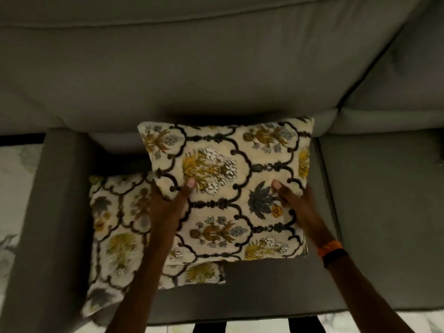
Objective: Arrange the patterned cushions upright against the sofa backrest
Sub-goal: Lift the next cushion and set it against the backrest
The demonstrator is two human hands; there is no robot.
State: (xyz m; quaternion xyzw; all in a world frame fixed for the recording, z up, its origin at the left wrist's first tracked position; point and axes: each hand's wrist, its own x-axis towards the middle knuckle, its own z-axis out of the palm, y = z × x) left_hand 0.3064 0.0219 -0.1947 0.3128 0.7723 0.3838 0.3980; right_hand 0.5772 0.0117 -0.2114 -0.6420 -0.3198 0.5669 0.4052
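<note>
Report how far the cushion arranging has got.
Done: nothing stands finished yet. In hand: the left hand and right hand grip the held cushion by its sides, its top edge near the backrest. Left: the second cushion lies flat on the seat by the armrest, partly under the held one.
</note>
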